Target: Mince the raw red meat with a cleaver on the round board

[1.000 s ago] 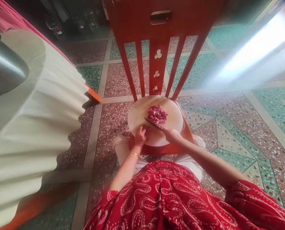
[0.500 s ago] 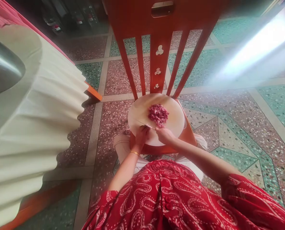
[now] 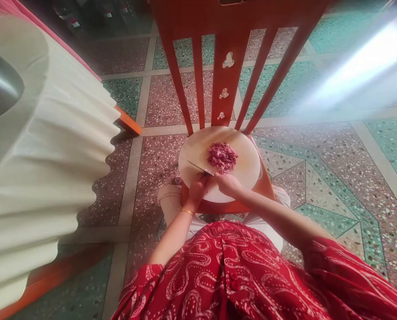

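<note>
A round, pale chopping board [image 3: 248, 160] lies on the seat of a wooden chair. A heap of chopped red meat [image 3: 222, 155] sits near its middle. My right hand [image 3: 228, 184] is closed round the handle of a knife [image 3: 197, 166], whose thin blade points to the far left across the board, just in front of the meat. Close beside it, my left hand [image 3: 197, 188] has its fingers curled in under the blade at the board's near left. What those fingers hold, if anything, is hidden.
The reddish chair's slatted back [image 3: 225, 84] rises behind the board. At the left stands a table with a cream scalloped cloth [image 3: 61, 160] and a grey metal vessel [image 3: 1, 84]. Bottles [image 3: 71, 18] stand in the dark far left. The floor [image 3: 166, 178] is patterned terrazzo.
The knife has turned, so its blade shows more broadly and its tip lies slightly higher. My right hand has moved slightly away from me. The view has shifted a little.
</note>
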The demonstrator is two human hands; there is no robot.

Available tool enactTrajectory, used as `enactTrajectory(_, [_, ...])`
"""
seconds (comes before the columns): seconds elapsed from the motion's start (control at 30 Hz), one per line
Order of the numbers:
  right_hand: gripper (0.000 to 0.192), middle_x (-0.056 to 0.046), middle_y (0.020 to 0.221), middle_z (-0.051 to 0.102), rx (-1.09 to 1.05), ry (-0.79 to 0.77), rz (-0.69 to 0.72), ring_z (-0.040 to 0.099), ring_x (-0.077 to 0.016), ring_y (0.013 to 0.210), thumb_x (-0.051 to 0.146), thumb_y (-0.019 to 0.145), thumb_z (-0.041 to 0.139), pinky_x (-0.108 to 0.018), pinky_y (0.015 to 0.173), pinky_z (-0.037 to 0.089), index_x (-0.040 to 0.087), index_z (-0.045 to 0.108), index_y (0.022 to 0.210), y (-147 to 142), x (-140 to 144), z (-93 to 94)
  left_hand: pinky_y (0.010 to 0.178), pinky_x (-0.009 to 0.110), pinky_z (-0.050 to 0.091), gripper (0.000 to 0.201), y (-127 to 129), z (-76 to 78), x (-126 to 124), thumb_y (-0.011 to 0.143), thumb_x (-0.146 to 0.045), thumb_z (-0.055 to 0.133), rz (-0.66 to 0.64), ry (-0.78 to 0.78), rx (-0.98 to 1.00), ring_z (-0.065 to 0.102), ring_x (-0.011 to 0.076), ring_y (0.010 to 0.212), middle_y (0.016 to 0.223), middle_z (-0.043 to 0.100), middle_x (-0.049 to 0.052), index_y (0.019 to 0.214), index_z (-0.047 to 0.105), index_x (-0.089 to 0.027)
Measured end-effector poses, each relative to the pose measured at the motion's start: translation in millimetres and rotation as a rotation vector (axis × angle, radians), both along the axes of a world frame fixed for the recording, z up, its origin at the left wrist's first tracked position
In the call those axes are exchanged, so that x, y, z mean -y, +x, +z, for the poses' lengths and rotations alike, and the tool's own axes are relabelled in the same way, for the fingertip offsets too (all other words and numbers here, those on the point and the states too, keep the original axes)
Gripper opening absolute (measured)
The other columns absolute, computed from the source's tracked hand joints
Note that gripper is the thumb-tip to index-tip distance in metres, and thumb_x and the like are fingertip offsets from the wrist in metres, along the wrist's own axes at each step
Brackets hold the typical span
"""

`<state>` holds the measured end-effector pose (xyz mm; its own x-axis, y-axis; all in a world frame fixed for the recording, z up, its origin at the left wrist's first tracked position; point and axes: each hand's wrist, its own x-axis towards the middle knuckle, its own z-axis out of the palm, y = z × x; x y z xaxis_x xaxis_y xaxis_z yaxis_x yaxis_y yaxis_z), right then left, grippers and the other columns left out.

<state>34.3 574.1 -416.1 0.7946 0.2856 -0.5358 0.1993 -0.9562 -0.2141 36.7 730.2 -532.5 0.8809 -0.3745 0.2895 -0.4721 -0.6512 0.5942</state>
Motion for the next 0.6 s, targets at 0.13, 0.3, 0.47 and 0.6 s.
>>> enactTrajectory(0.13, [0.029, -0.012, 0.091, 0.066, 0.035, 0.026, -0.008, 0.064, -0.0215, 0.085, 0.016, 0.088, 0.037, -0.026, 0.066, 0.045, 0.015, 0.050, 0.113, 12.2, -17.7, 4.9, 0.088, 0.035, 0.048, 0.020, -2.4, 6.4, -0.9, 0.087, -0.017, 0.050, -0.008, 0.025, 0.027, 0.056, 0.0198, 0.098, 0.100, 0.062, 0.007, 0.101, 0.063, -0.020])
enactTrajectory(0.3, [0.032, -0.010, 0.092, 0.066, 0.028, -0.020, -0.082, 0.064, -0.0198, 0.085, 0.014, 0.087, 0.038, -0.024, 0.067, 0.044, 0.016, 0.051, 0.117, -13.9, 22.1, 3.4, 0.091, 0.035, 0.046, 0.023, -9.4, 9.9, -8.7, 0.087, -0.016, 0.047, 0.098, -0.064, 0.086, 0.054, 0.0188, 0.102, 0.105, 0.059, 0.007, 0.104, 0.062, -0.020])
enactTrajectory(0.47, [0.038, -0.010, 0.090, 0.066, 0.081, -0.065, -0.067, 0.065, -0.0213, 0.080, 0.011, 0.084, 0.038, -0.027, 0.063, 0.044, 0.017, 0.049, 0.120, -31.1, 28.0, 4.5, 0.083, 0.034, 0.048, 0.017, -9.6, 6.8, -7.1, 0.086, -0.015, 0.050, 0.094, -0.014, 0.098, 0.055, 0.0180, 0.091, 0.095, 0.062, 0.006, 0.095, 0.064, -0.019])
enactTrajectory(0.6, [0.038, -0.009, 0.086, 0.066, 0.059, -0.052, -0.025, 0.065, -0.0216, 0.079, 0.011, 0.083, 0.039, -0.027, 0.062, 0.045, 0.019, 0.051, 0.118, -32.7, 17.0, 10.7, 0.080, 0.034, 0.047, 0.013, -8.4, 6.6, -3.9, 0.086, -0.016, 0.051, 0.086, 0.054, 0.116, 0.055, 0.0192, 0.088, 0.089, 0.062, 0.006, 0.087, 0.064, -0.018])
